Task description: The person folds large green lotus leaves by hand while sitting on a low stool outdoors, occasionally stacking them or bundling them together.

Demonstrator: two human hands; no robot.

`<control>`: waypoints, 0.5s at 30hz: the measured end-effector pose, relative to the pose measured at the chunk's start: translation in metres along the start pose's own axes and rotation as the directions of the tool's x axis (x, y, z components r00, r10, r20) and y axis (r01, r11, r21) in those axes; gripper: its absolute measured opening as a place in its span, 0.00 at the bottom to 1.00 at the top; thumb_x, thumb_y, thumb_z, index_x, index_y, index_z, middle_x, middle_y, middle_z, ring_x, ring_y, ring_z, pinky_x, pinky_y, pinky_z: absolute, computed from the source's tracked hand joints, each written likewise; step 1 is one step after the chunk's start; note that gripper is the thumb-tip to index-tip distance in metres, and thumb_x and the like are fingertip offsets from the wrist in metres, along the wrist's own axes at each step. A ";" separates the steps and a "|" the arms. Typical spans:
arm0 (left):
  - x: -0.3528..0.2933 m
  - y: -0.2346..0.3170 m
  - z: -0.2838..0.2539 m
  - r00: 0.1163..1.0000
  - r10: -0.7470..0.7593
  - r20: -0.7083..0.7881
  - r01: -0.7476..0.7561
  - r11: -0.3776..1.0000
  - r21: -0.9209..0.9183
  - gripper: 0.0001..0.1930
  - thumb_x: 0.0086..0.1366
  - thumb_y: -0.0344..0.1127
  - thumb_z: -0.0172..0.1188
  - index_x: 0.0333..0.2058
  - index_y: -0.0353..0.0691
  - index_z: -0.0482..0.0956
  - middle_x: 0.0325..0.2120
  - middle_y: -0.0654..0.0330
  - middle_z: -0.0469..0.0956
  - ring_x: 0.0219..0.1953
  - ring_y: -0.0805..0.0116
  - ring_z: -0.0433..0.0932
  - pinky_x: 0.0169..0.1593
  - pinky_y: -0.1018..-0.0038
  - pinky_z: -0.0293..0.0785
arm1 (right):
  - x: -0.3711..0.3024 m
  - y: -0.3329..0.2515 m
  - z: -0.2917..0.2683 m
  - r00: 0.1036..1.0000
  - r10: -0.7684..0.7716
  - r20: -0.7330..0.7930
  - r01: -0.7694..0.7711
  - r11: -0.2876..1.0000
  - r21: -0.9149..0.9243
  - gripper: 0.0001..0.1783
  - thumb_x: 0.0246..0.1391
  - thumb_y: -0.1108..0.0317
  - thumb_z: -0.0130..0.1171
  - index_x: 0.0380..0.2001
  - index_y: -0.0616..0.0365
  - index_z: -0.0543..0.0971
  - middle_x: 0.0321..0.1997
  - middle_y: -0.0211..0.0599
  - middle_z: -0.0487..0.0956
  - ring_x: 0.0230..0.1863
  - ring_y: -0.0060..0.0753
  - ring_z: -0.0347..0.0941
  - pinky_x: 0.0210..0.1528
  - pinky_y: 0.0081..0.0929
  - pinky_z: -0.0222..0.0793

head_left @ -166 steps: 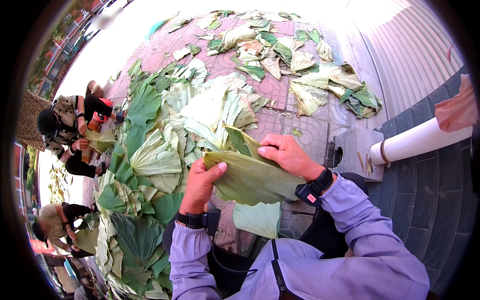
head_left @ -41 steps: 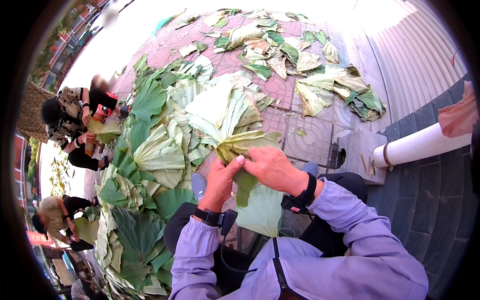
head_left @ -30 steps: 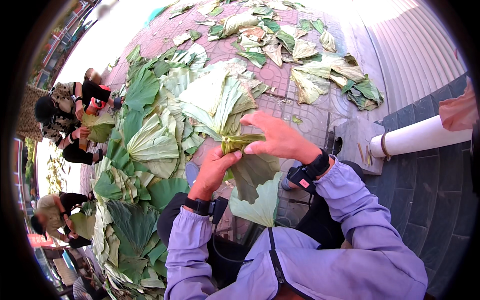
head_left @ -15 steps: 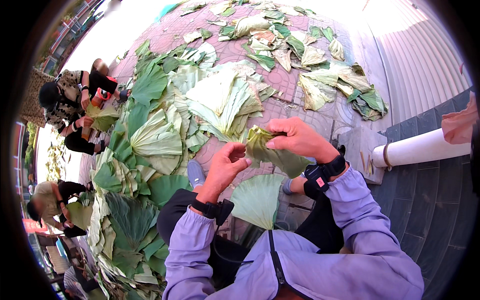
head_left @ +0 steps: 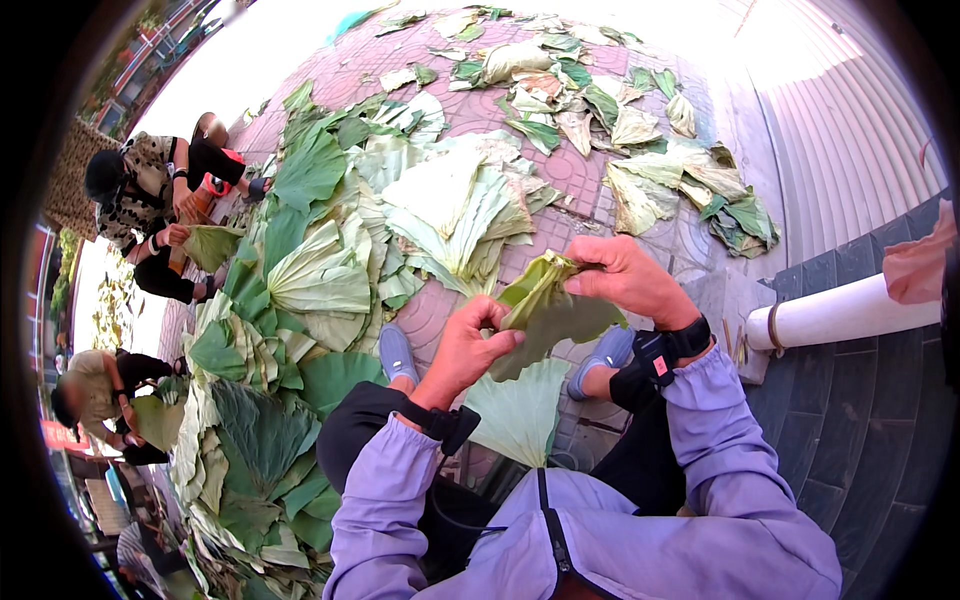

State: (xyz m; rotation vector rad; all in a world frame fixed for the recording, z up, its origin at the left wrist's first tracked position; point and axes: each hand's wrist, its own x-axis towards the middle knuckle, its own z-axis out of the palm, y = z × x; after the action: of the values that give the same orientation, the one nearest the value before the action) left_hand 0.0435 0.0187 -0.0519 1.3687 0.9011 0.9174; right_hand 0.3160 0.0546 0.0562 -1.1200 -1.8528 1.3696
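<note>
Between my two hands hangs a folded green lotus leaf (head_left: 560, 325), its gathered, pleated top edge uppermost. My right hand (head_left: 625, 283) pinches that bunched edge between thumb and fingers. The leaf's left side is gripped by my left hand (head_left: 470, 342), thumb pressed toward the curled fingers. Below the hands, a pale green fan-shaped leaf (head_left: 518, 408) lies between my knees. Just beyond my hands, a stack of pale folded lotus leaves (head_left: 450, 210) rests on the paving.
A large heap of green leaves (head_left: 265, 440) lies along my left. Drier leaves (head_left: 625, 110) are scattered farther off. To the right are a stone block (head_left: 725, 300) and a white pipe (head_left: 850, 312). Two people (head_left: 150, 200) (head_left: 100, 400) handle leaves at the far left.
My left hand has closed on the leaf's left side, where its fingers were looser before. Both hands have moved slightly right, and the leaf's folds have opened a little.
</note>
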 end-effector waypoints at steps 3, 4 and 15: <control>0.000 0.004 -0.004 0.986 -0.141 0.091 0.151 0.982 -0.112 0.14 0.58 0.30 0.74 0.37 0.37 0.77 0.28 0.67 0.73 0.33 0.77 0.72 0.38 0.77 0.71 | -0.001 -0.005 -0.001 1.000 0.003 -0.026 -0.005 0.997 -0.081 0.10 0.57 0.71 0.64 0.40 0.63 0.80 0.27 0.30 0.72 0.32 0.21 0.66 0.36 0.26 0.66; 0.000 0.005 -0.007 0.976 -0.181 0.124 0.196 0.972 -0.127 0.14 0.59 0.31 0.75 0.37 0.36 0.76 0.27 0.67 0.72 0.33 0.78 0.72 0.36 0.78 0.70 | -0.002 -0.007 0.000 0.999 -0.001 -0.037 -0.003 0.994 -0.105 0.10 0.56 0.70 0.64 0.39 0.63 0.80 0.27 0.32 0.72 0.31 0.23 0.67 0.36 0.27 0.66; 0.001 0.080 0.013 0.984 0.171 0.044 -0.173 0.891 0.419 0.24 0.57 0.37 0.75 0.51 0.36 0.80 0.45 0.56 0.82 0.47 0.61 0.82 0.49 0.66 0.77 | 0.000 0.028 0.031 0.966 -0.197 0.168 0.259 0.744 -0.616 0.08 0.53 0.67 0.60 0.37 0.55 0.79 0.36 0.43 0.80 0.40 0.56 0.80 0.40 0.50 0.74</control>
State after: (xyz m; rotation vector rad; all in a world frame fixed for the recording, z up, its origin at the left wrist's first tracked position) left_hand 0.0551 0.0141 0.0281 1.8467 1.0252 0.8804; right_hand 0.2986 0.0436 0.0197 -1.0837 -2.5284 0.6553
